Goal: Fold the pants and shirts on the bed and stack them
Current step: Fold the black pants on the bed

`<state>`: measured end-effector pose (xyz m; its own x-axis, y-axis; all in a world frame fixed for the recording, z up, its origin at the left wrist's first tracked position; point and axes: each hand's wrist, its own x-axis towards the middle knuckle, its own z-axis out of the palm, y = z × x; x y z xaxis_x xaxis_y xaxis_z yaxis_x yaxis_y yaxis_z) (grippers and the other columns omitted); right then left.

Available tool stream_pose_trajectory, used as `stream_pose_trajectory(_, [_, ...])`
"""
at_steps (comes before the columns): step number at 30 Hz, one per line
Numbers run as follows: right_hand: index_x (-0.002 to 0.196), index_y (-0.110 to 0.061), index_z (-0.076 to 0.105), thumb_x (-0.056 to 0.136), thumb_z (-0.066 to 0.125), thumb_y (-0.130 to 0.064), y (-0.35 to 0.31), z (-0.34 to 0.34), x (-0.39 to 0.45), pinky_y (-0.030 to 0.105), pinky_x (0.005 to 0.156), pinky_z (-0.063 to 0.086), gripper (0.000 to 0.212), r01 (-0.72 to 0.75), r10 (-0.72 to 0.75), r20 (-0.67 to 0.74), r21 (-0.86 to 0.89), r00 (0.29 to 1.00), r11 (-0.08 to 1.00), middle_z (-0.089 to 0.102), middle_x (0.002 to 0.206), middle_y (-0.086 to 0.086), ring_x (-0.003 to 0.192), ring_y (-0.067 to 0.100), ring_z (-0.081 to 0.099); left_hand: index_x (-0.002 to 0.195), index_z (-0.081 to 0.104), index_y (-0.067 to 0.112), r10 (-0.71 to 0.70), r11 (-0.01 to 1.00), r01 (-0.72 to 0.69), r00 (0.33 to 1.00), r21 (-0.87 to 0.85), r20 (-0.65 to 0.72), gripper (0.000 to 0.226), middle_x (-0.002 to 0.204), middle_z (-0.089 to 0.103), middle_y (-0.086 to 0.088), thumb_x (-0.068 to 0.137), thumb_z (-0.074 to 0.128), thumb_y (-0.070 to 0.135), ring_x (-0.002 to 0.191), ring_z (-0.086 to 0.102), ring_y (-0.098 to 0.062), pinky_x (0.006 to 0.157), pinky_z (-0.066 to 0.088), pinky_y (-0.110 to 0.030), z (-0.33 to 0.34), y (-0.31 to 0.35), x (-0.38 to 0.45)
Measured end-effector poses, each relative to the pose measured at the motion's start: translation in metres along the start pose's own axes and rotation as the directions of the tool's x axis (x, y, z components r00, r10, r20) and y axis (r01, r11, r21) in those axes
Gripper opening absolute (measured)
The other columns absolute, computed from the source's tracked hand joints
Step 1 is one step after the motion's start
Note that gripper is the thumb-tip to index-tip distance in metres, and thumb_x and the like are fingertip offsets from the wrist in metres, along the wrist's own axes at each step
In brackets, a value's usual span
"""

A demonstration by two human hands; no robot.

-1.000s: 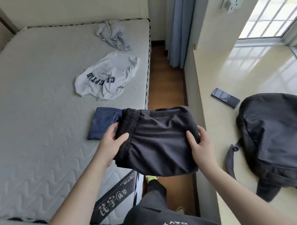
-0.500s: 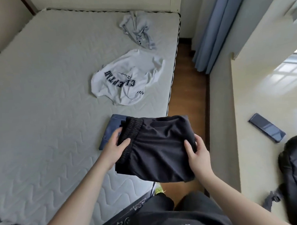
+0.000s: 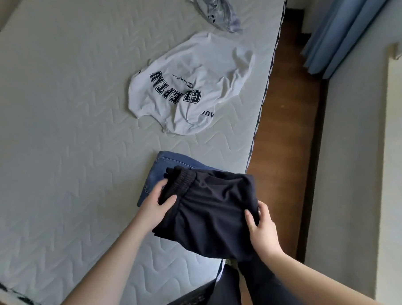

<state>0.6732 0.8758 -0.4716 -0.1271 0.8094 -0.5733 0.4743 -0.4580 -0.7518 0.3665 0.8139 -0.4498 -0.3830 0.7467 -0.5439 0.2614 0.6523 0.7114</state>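
Observation:
A folded pair of black pants (image 3: 212, 211) with an elastic waistband is held between both hands just above the mattress's right edge. My left hand (image 3: 155, 206) grips its waistband side, thumb on top. My right hand (image 3: 261, 228) grips the opposite side, fingers curled under. Under and behind the black pants lie folded blue jeans (image 3: 157, 175) on the mattress, partly covered. Farther back lies a crumpled white T-shirt (image 3: 192, 83) with dark lettering, unfolded. A rumpled grey garment (image 3: 219, 8) lies near the far right corner.
The grey quilted mattress (image 3: 56, 135) fills the left and centre. To its right runs a strip of wooden floor (image 3: 291, 125), then a pale ledge (image 3: 398, 166) and a blue curtain (image 3: 351, 26). My dark-trousered legs (image 3: 247, 286) stand at the bed's corner.
Both hands have carried the black pants left and forward, over the folded jeans. My view has turned left and down, so the phone and black bag on the ledge have left the frame.

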Motion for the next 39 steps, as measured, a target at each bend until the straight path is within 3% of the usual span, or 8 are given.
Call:
stream_pose_trajectory(3, [0.117,-0.042,0.046,0.097,0.054,-0.038,0.007,0.023,0.025,0.023,0.078,0.045,0.022,-0.023,0.023,0.017,-0.015,1.000,1.000,0.064,0.101,-0.025,0.092,-0.002,0.061,0.120,0.040,0.067,-0.007,1.000,0.007,1.000,0.018,-0.002,0.050,0.122,0.051,0.043,0.074,0.059,0.062,0.120,0.049,0.011,0.112,0.037,-0.038,-0.001,-0.018,0.027])
stream_pose_trajectory(10, [0.109,-0.046,0.045,0.096,0.056,-0.036,0.026,0.079,0.069,0.003,0.064,0.040,0.020,-0.030,0.031,-0.025,0.003,0.999,1.000,0.064,0.086,-0.032,0.083,-0.018,0.057,0.135,0.038,0.049,0.004,1.000,-0.005,1.000,0.022,0.024,0.059,0.141,0.048,0.016,0.080,0.059,0.052,0.129,0.047,-0.004,0.115,0.034,-0.040,-0.017,-0.050,0.086])
stream_pose_trajectory(16, [0.112,-0.047,0.044,0.097,0.054,-0.038,0.036,0.123,0.091,0.011,0.070,0.043,0.021,-0.031,0.033,-0.027,0.069,0.999,0.997,0.064,0.097,-0.027,0.090,-0.005,0.061,0.139,0.039,0.043,0.055,0.997,-0.057,0.998,0.058,0.036,0.057,0.138,0.053,0.014,0.090,0.063,0.029,0.127,0.051,-0.006,0.113,0.036,-0.038,-0.042,-0.063,0.134])
stream_pose_trajectory(22, [0.134,-0.037,0.040,0.096,0.056,-0.041,0.050,0.147,0.100,0.024,0.087,0.043,0.042,-0.075,0.064,0.093,0.117,0.994,0.990,0.058,0.128,-0.014,0.113,0.007,0.058,0.143,0.036,0.032,-0.065,0.998,0.065,0.993,-0.004,-0.101,0.065,0.124,0.053,0.021,0.088,0.071,0.032,0.102,0.054,0.015,0.084,0.037,-0.004,-0.025,-0.098,0.137])
stream_pose_trajectory(25, [0.141,-0.037,0.034,0.088,0.065,-0.046,0.053,0.146,0.095,0.028,0.097,0.047,0.062,-0.058,0.041,0.146,0.114,0.988,0.992,0.054,0.134,-0.018,0.118,0.004,0.057,0.137,0.040,0.026,-0.199,0.976,0.210,0.967,0.053,-0.161,0.076,0.122,0.052,0.015,0.077,0.074,0.056,0.107,0.053,-0.009,0.087,0.040,-0.024,-0.016,-0.116,0.129])
stream_pose_trajectory(29, [0.142,-0.043,0.028,0.078,0.077,-0.043,0.051,0.143,0.085,0.018,0.090,0.050,0.080,-0.037,0.022,0.198,0.072,0.980,0.997,0.052,0.133,-0.024,0.116,-0.003,0.057,0.125,0.053,0.027,-0.234,0.951,0.254,0.964,0.175,-0.125,0.079,0.113,0.062,0.011,0.066,0.062,0.079,0.100,0.058,-0.016,0.079,0.044,-0.031,-0.019,-0.131,0.124])
stream_pose_trajectory(36, [0.149,-0.037,0.020,0.083,0.075,-0.026,0.042,0.151,0.080,0.027,0.092,0.046,0.087,0.014,-0.009,0.156,-0.028,0.988,1.000,0.050,0.139,-0.014,0.121,0.011,0.053,0.112,0.049,0.039,-0.023,0.953,0.082,0.979,0.290,-0.202,0.056,0.099,0.062,0.014,0.071,0.056,0.077,0.089,0.058,-0.016,0.071,0.042,-0.032,-0.034,-0.127,0.125])
stream_pose_trajectory(39, [0.149,-0.034,0.021,0.084,0.075,-0.024,0.045,0.153,0.078,0.025,0.085,0.042,0.085,0.010,0.001,0.100,-0.112,0.995,0.994,0.052,0.136,-0.011,0.117,0.013,0.056,0.116,0.049,0.034,-0.055,0.952,0.124,0.969,0.281,-0.242,0.056,0.103,0.062,0.011,0.075,0.062,0.070,0.095,0.060,-0.021,0.073,0.042,-0.032,-0.030,-0.133,0.120])
